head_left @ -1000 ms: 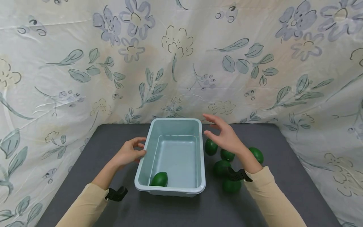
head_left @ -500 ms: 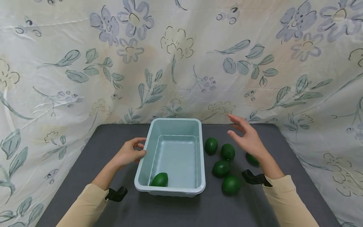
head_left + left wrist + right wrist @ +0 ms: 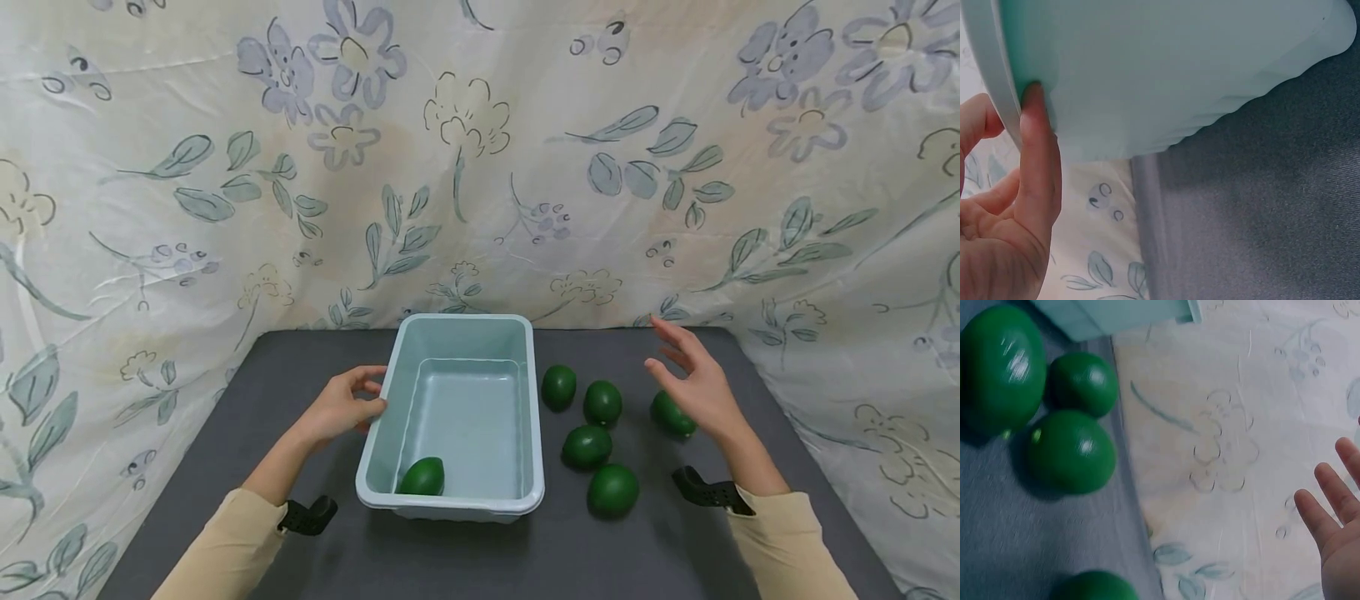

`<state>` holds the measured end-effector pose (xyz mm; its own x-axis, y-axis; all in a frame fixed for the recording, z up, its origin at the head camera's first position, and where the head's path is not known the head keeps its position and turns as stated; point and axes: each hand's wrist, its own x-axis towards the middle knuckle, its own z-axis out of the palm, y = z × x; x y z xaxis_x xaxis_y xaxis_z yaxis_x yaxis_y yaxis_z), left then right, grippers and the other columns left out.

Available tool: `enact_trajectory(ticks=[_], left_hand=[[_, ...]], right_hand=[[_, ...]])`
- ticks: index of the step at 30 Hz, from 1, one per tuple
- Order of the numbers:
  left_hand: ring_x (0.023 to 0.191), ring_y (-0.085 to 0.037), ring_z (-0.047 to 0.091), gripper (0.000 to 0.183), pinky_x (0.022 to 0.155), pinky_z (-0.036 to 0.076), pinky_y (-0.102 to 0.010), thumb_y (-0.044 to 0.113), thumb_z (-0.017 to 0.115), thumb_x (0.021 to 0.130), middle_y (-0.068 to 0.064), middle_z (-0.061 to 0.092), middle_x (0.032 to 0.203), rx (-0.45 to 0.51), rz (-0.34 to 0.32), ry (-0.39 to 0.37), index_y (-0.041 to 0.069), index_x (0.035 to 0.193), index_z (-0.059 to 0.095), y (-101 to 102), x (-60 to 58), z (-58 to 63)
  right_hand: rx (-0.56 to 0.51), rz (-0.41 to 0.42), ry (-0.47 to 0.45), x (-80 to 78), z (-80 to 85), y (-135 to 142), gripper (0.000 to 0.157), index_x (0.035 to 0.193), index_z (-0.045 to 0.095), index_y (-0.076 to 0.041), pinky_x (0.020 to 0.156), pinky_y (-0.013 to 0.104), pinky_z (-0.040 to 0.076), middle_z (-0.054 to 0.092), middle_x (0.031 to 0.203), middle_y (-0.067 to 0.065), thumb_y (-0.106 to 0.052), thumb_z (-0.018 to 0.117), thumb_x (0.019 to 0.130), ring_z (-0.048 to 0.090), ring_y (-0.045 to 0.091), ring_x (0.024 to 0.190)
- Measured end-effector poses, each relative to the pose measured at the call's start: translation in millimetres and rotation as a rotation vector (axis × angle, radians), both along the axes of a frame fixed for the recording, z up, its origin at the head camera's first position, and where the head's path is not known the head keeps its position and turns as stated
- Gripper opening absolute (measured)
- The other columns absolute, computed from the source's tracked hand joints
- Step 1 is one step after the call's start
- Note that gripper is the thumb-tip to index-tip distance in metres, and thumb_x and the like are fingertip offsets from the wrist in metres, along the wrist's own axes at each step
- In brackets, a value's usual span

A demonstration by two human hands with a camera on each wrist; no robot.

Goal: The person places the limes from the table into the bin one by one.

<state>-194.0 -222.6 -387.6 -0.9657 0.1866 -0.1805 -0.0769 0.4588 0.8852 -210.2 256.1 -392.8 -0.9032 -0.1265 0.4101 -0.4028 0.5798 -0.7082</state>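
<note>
A pale blue-green plastic bin (image 3: 536,417) stands in the middle of the table. My left hand (image 3: 336,410) holds its left rim; in the left wrist view, one finger (image 3: 1036,131) lies under the lip against the outer wall. One green lime (image 3: 422,477) lies in the bin's near left corner. My right hand (image 3: 697,383) hovers with relaxed fingers, nothing in it, beside the rightmost lime (image 3: 670,417). Several more limes lie between bin and hand, among them a near one (image 3: 612,490) and a far one (image 3: 558,387).
The table's cover is dark grey (image 3: 457,567). Behind it and at both sides hangs a flowered cloth (image 3: 480,208). Each wrist wears a black strap, such as the right one (image 3: 708,492).
My right hand has moved right, away from the bin's right rim and past the limes, bringing them into fuller view. The left hand, the bin and the limes have stayed in place.
</note>
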Motion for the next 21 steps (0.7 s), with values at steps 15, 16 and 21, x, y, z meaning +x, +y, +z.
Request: enact_trajectory(ticks=[15,16,21], left_hand=[[0.079,-0.022,0.062,0.056,0.061,0.055,-0.038,0.009,0.061,0.085,-0.019,0.053,0.105,0.015,-0.016,0.007,0.005,0.136,0.038,-7,3.4,-3.1],[0.079,-0.022,0.062,0.056,0.061,0.055,-0.038,0.009,0.061,0.085,-0.019,0.053,0.105,0.015,-0.017,0.008,0.005,0.136,0.039,-7,3.6,-3.3],[0.079,-0.022,0.062,0.056,0.061,0.055,-0.038,0.009,0.061,0.085,-0.019,0.053,0.105,0.015,-0.022,0.009,0.005,0.136,0.039,-9,4.5,-3.6]], right_hand=[[0.04,-0.137,-0.111,14.8,-37.9,34,0.062,0.145,0.028,-0.025,0.098,0.053,0.035,0.032,0.143,0.017,-0.029,0.057,0.091,0.032,0.039,0.13],[0.038,-0.142,-0.132,13.0,-44.8,38,0.062,0.146,0.027,-0.025,0.098,0.054,0.034,0.03,0.144,0.017,-0.03,0.057,0.091,0.03,0.039,0.131],[0.089,-0.212,-0.147,-5.4,-101.8,68,0.064,0.144,0.027,-0.035,0.095,0.048,0.04,0.031,0.145,0.005,-0.042,0.057,0.088,0.033,0.026,0.133]])
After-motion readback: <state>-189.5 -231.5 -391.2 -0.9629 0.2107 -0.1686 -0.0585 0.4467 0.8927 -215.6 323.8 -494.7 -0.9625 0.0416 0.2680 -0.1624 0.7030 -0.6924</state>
